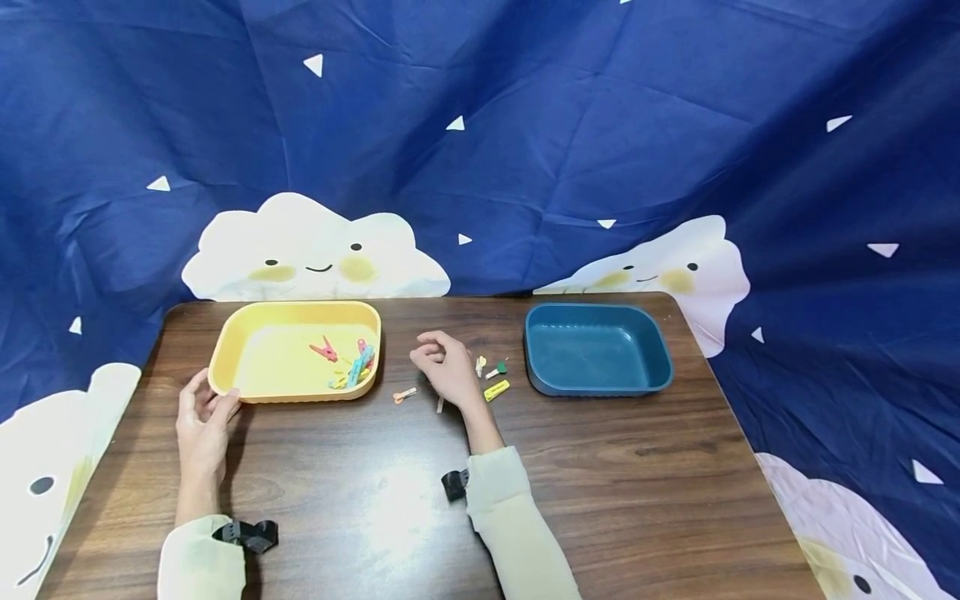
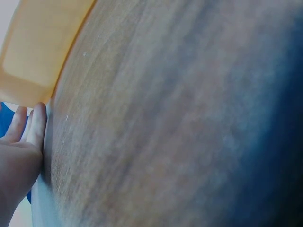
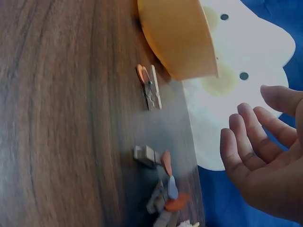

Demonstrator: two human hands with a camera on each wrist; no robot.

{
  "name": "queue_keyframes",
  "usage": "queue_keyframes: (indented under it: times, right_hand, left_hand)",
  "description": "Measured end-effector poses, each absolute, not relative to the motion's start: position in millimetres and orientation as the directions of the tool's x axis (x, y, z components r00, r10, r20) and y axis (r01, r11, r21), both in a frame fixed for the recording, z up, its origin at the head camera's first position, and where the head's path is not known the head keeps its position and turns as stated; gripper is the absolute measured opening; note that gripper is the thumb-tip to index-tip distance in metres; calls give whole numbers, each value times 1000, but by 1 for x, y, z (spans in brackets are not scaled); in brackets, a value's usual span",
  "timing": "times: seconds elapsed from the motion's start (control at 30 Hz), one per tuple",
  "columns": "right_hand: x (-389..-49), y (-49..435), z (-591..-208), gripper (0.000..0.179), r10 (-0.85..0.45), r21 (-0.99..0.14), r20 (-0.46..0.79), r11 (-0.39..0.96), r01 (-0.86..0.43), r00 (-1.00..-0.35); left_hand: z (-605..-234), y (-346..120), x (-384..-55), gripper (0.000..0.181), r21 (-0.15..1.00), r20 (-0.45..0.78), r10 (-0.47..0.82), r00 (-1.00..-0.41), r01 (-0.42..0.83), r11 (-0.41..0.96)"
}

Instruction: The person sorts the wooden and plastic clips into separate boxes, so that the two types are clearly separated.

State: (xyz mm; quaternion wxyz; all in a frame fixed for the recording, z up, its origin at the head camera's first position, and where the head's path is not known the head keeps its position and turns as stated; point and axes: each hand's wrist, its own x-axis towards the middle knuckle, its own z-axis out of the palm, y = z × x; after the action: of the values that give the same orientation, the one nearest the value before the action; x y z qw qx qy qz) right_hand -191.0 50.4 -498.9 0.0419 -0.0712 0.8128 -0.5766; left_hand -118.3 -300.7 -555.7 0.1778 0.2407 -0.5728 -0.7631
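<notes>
The yellow tray (left wrist view) is cropped.

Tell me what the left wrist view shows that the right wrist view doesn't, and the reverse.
Only the left wrist view shows the left hand, at the yellow tray. Only the right wrist view shows the right hand, several small clips and two dark printed eyes. Both show the yellow tray, the wooden tabletop and some blue backdrop.
</notes>
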Motion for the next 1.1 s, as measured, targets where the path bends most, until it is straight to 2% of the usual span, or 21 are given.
queue_keyframes:
  times: [0.23, 0.77, 0.97, 1.1]
  right_hand:
    - [-187, 67, -500, 30, -128, -950, -13, 311, -27, -992]
    - [-178, 98, -503, 31, -69, -970, -17, 245, -1, -997]
    - [-177, 113, -504, 32, -18, -954, 25, 297, -30, -1000]
    - [-174, 123, -507, 32, 10, -961, 0, 277, 3, -1000]
  left_hand:
    - [-556, -302, -116, 57, 971, -134, -564, -815, 5, -238]
    - [-556, -303, -116, 56, 956, -154, -547, -823, 15, -292]
    - [-556, -303, -117, 56, 957, -164, -548, -820, 2, -289]
    - [-557, -302, -118, 55, 965, -149, -551, -821, 2, -263]
